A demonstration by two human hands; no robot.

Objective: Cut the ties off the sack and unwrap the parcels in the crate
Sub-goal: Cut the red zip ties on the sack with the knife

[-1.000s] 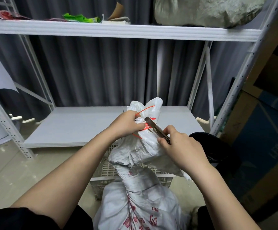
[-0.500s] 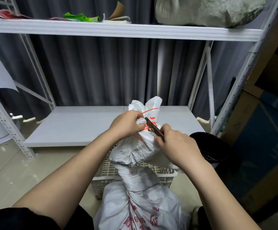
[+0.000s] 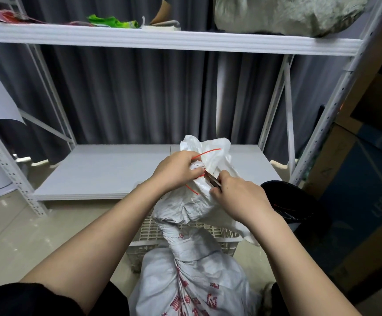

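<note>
A white woven sack [image 3: 192, 277] with red print stands between my knees, its gathered neck raised in front of me. A thin red tie [image 3: 208, 152] loops around that neck. My left hand [image 3: 176, 172] grips the neck and the tie from the left. My right hand [image 3: 240, 199] holds a small metal cutter [image 3: 211, 180] whose tip is pressed against the tie at the neck. Behind the sack sits a white slatted plastic crate [image 3: 153, 236]; its contents are hidden by the sack.
A white metal rack stands ahead, its low shelf [image 3: 108, 172] behind the crate and its upper shelf [image 3: 162, 39] holding a grey bundle and scraps. A black bin [image 3: 299, 206] sits to the right, cardboard boxes [image 3: 367, 179] beyond it.
My right hand has pushed the cutter further left into the sack's neck, so less of the blade shows. The left hand keeps its grip on the neck.
</note>
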